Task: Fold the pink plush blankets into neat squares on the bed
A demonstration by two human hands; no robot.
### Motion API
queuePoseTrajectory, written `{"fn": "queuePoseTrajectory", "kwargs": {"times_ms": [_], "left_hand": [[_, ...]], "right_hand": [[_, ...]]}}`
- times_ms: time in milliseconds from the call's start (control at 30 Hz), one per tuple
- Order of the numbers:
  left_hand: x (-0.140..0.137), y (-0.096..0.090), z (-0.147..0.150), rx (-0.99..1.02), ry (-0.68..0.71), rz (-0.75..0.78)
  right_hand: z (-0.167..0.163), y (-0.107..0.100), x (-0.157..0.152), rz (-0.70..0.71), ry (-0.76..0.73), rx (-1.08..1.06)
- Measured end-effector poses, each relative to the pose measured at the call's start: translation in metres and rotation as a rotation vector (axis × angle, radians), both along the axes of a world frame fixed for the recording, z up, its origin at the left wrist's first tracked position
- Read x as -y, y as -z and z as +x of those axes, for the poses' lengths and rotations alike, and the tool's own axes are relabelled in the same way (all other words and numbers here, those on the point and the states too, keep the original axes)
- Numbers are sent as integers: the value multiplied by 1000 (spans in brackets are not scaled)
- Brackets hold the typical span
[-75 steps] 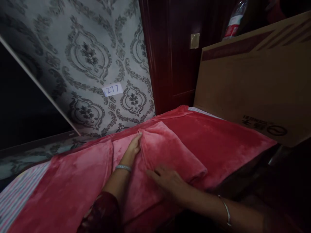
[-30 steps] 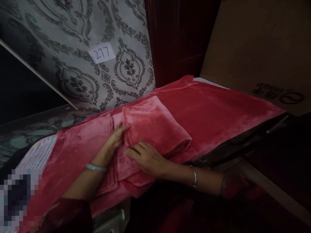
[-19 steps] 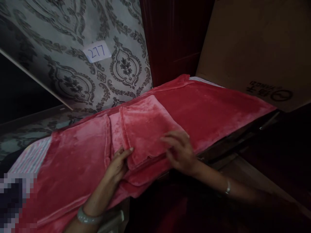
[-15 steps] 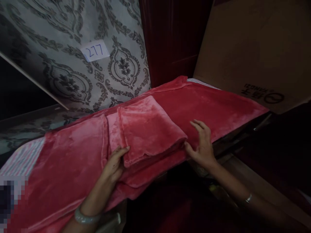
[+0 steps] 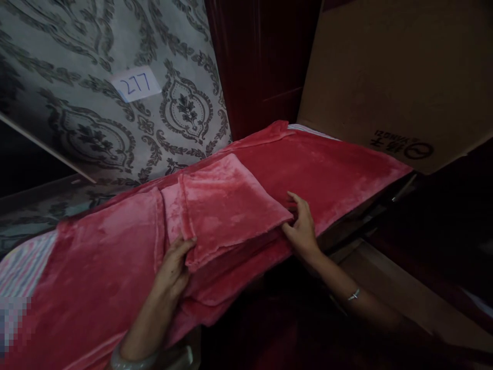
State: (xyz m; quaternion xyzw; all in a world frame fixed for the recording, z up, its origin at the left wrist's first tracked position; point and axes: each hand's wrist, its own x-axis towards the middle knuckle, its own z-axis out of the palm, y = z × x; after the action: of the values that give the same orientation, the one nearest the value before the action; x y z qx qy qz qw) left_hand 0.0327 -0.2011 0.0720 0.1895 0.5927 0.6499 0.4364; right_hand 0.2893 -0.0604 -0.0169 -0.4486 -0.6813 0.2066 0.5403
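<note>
A thick, folded piece of red plush cloth [image 5: 234,205] lies in the middle of a longer spread of the same red plush [image 5: 335,169]. My left hand [image 5: 173,267] grips the folded piece at its near left corner, thumb on top and fingers hidden under the edge. At the opposite near corner, my right hand [image 5: 302,228] has its thumb against the edge and its fingers curled round the far side of the corner. Beneath the plush, a striped surface [image 5: 29,262] with a rounded end shows at the left.
Behind stands a patterned grey panel [image 5: 187,108] bearing a paper label [image 5: 136,84] marked 277. A dark red panel [image 5: 265,56] rises beside it. A large cardboard box [image 5: 393,77] stands at the back right, close to the plush. A pale board [image 5: 385,277] lies lower right.
My right hand has closed in on the right corner of the folded cloth, its fingers less spread than before. My left hand keeps its hold. The whole view has shifted slightly.
</note>
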Motion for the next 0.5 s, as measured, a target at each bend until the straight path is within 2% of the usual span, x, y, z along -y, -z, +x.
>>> {"fn": "queuePoseTrajectory", "kwargs": {"times_ms": [100, 200, 367, 500], "left_hand": [[6, 13, 7, 68, 95, -77], [10, 21, 9, 78, 117, -103], [11, 18, 8, 82, 136, -129], [12, 14, 10, 77, 106, -137]], "right_hand": [[16, 10, -1, 14, 14, 34], [26, 16, 1, 53, -60, 108], [25, 11, 0, -10, -120, 184], [19, 5, 1, -63, -109, 233]]}}
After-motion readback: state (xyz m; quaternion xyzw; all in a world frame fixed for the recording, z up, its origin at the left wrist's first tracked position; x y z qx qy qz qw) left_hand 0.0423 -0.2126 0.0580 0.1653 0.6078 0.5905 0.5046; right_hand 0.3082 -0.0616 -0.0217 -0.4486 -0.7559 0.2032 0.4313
